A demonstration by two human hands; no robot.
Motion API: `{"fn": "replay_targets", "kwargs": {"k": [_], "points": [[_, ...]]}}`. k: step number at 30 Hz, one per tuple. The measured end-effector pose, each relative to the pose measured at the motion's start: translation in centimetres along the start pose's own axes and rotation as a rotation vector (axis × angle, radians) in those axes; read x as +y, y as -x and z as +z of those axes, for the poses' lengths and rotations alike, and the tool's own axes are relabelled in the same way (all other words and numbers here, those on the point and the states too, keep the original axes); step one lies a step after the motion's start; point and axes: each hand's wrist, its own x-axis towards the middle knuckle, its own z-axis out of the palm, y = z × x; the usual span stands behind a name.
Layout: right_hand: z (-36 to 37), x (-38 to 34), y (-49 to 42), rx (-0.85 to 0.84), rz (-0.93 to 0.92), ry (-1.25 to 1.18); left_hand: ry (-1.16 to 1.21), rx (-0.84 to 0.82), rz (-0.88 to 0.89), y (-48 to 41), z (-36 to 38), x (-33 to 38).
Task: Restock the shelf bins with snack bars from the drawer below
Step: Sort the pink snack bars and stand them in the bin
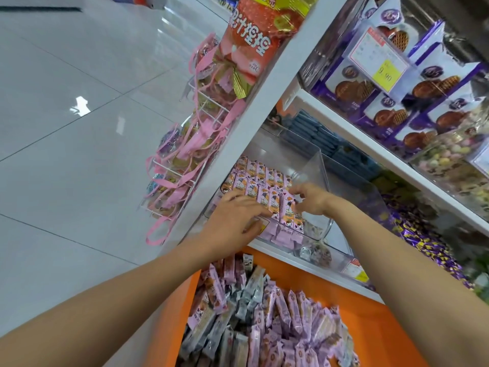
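We see the left hand (235, 215) lying flat, fingers straight, on the front rows of bars (262, 178) in the clear bin (321, 168). The right hand (311, 198) meets the rows' right end with bent fingers; whether they pinch a bar we cannot tell. A white upright (238, 128) hems the bin on the left. Glossy pink wrappers stand packed edge to edge there, and the right part lies open up to the slanted acrylic wall. Below, the orange drawer (375, 327) stands open with a loose heap (267, 311) of pink and grey bars, its near end cut off. Reflections blur the bin's front lip.
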Motion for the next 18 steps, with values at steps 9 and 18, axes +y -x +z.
{"fn": "replay_targets", "kwargs": {"k": [9,18], "points": [[-0.2,-0.2,2.1,0.067,-0.123,-0.206,-0.005,0.002,-0.020,0.2,0.3,0.3],[1.4,-0.2,11.2,0.159,-0.413,-0.788,-0.119,0.143,0.079,2.8,1.6,3.5]]}}
